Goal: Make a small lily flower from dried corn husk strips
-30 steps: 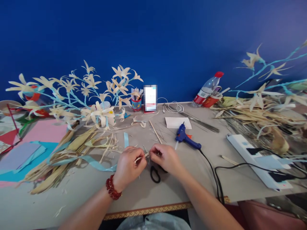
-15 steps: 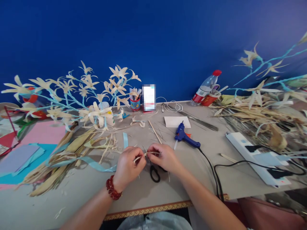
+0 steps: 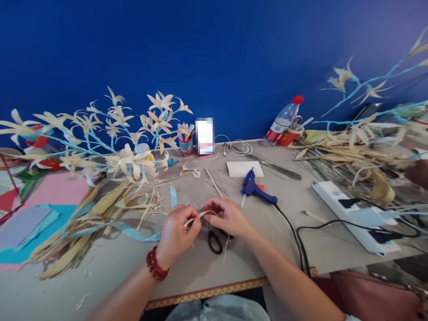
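My left hand [image 3: 179, 229], with a red beaded bracelet at its wrist, pinches a thin pale strip of dried husk [image 3: 207, 212] between thumb and forefinger. The strip arches across to my right hand [image 3: 229, 218], whose thumb and curled fingers lie loosely around it, the fingertips close to those of the left. Below the hands are black-handled scissors [image 3: 215, 243], their blades mostly hidden behind the fingers. A narrow tail of strip hangs under my right hand.
A blue glue gun [image 3: 256, 189] and its black cord lie to the right, beside a white power strip [image 3: 351, 218]. Husk bundles [image 3: 83, 232] and light blue ribbon [image 3: 130, 229] are at left. Husk flowers [image 3: 130, 162] stand behind; a tilted bottle [image 3: 282, 125] rests near the wall.
My right hand has loosened from a tight pinch, its thumb and fingers now further apart. More of the strip shows, bowed between the hands. The view has shifted slightly.
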The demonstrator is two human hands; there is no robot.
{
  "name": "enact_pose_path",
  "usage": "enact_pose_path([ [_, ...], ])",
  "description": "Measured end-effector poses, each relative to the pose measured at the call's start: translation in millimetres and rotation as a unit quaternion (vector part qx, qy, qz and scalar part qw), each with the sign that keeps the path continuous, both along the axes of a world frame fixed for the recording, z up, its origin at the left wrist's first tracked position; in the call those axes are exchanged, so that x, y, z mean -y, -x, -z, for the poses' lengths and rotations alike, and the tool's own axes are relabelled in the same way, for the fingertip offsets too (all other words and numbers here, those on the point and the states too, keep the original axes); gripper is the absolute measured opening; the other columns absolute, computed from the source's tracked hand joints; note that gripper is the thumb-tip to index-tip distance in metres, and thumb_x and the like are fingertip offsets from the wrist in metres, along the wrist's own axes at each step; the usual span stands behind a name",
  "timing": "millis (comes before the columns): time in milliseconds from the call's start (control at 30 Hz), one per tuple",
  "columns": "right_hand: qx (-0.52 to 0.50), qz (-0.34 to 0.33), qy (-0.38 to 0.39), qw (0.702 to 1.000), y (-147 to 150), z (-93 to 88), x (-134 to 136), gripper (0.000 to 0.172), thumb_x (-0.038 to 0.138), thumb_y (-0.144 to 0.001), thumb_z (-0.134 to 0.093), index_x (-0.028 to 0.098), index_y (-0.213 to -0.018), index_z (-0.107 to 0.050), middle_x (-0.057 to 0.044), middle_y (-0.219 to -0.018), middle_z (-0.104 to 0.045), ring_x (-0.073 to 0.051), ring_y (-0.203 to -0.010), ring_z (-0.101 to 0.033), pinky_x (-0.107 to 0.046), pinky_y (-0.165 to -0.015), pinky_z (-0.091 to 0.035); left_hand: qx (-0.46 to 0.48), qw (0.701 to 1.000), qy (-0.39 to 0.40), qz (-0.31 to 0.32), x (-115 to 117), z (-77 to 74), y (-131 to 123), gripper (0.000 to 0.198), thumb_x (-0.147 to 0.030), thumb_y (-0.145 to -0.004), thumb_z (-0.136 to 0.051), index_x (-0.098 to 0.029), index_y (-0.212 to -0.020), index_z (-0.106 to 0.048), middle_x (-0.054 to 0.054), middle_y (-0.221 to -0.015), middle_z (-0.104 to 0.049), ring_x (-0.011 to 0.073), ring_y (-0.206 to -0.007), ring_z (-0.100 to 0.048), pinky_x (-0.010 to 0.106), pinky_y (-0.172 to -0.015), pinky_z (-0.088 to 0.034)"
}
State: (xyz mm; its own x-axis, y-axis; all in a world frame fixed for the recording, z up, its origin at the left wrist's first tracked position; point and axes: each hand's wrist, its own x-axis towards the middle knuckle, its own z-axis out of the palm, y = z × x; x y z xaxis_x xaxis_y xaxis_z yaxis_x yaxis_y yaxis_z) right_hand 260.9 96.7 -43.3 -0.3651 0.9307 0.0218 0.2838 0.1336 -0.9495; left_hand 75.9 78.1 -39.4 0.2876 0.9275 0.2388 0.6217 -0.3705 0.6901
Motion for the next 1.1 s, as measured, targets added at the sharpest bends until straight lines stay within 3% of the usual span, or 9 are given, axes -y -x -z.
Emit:
enact_pose_path([
  [167,0.042,0.0,-0.022,0.999,6,3.7,1,0.006,0.019,-0.077,-0.058,0.018,-0.072,-0.061,0.003,-0.063,-0.06,-0.012,-0.061,-0.053,-0.02,-0.055,-0.038,-0.006,1.0,-0.008,0.011,2,-1.5,-3,0.017,-0.019,-0.085,-0.051,-0.021,-0.068,-0.052,0.0,-0.067,-0.06,0.0175,-0.069,-0.054,0.03,-0.069,-0.04],
  [367,0.138,0.039,-0.05,0.988,-2,1.8,0,0.006,0.018,-0.078,-0.06,0.019,-0.074,-0.063,0.002,-0.064,-0.064,-0.012,-0.058,-0.054,-0.02,-0.053,-0.036,-0.015,1.0,-0.01,-0.006,1,0.5,-2,0.014,-0.016,-0.082,-0.052,-0.02,-0.069,-0.053,0.0,-0.067,-0.06,0.018,-0.071,-0.054,0.03,-0.07,-0.04],
  [667,0.188,0.045,-0.093,0.977,-4,-1.0,0,0.005,0.018,-0.08,-0.062,0.02,-0.078,-0.066,0.001,-0.069,-0.069,-0.014,-0.062,-0.06,-0.021,-0.055,-0.036,-0.014,1.0,-0.011,-0.009,1,1.7,0,0.015,-0.014,-0.082,-0.052,-0.02,-0.068,-0.052,0.0,-0.066,-0.06,0.0175,-0.07,-0.053,0.029,-0.069,-0.04],
  [867,0.231,0.076,-0.127,0.962,-9,-3.1,0,0.007,0.017,-0.08,-0.062,0.021,-0.075,-0.065,0.001,-0.064,-0.067,-0.013,-0.057,-0.058,-0.022,-0.055,-0.033,-0.022,0.999,-0.024,-0.016,1,-0.7,0,0.017,-0.016,-0.082,-0.051,-0.021,-0.067,-0.051,-0.001,-0.063,-0.057,0.0171,-0.067,-0.053,0.029,-0.068,-0.04],
  [1033,0.279,0.141,-0.18,0.933,-13,-3.3,-1,0.005,0.018,-0.08,-0.062,0.02,-0.076,-0.064,-0.001,-0.066,-0.068,-0.017,-0.062,-0.06,-0.025,-0.059,-0.035,-0.012,1.0,-0.017,-0.018,0,-0.4,0,0.017,-0.016,-0.082,-0.051,-0.021,-0.066,-0.05,-0.001,-0.064,-0.057,0.0171,-0.068,-0.054,0.029,-0.068,-0.039],
  [1100,0.264,0.141,-0.18,0.937,-14,-4.5,-2,0.004,0.017,-0.079,-0.062,0.02,-0.08,-0.064,-0.002,-0.071,-0.07,-0.018,-0.067,-0.063,-0.025,-0.062,-0.038,-0.007,1.0,-0.013,-0.024,0,-0.4,1,0.017,-0.015,-0.082,-0.051,-0.021,-0.066,-0.05,-0.001,-0.063,-0.057,0.0167,-0.067,-0.053,0.029,-0.067,-0.039],
])
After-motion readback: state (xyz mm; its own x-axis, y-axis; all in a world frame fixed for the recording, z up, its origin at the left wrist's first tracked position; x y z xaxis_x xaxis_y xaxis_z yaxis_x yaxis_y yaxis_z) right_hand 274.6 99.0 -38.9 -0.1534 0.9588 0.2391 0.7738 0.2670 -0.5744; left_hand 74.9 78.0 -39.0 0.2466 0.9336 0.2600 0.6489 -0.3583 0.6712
